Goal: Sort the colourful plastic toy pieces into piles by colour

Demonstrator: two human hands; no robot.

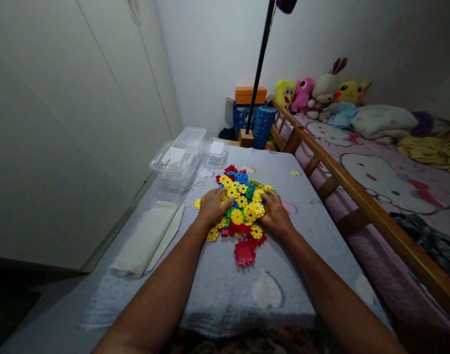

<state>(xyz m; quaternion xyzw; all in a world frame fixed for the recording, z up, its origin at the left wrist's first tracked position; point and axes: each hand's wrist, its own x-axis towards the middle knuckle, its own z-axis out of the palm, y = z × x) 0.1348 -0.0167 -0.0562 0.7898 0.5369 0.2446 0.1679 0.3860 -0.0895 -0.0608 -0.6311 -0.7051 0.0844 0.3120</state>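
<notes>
A heap of plastic toy pieces (237, 201) lies on the cloth-covered table, mostly yellow notched discs with blue, green and red ones among them. My left hand (214, 206) rests against the heap's left side, fingers spread over the discs. On the opposite side, my right hand (276, 214) touches the pile with its fingers apart. Neither hand grips a single piece that I can see; the fingertips are partly hidden among the discs. A red square gear-like piece (244, 252) lies flat at the near edge of the heap.
Clear lidded plastic boxes (175, 160) stand at the table's back left, with a smaller clear box (216, 149) beside them. A folded cream cloth (147, 238) lies on the left. Along the right runs a wooden bed rail (343, 169). A black pole (259, 69) rises behind the table.
</notes>
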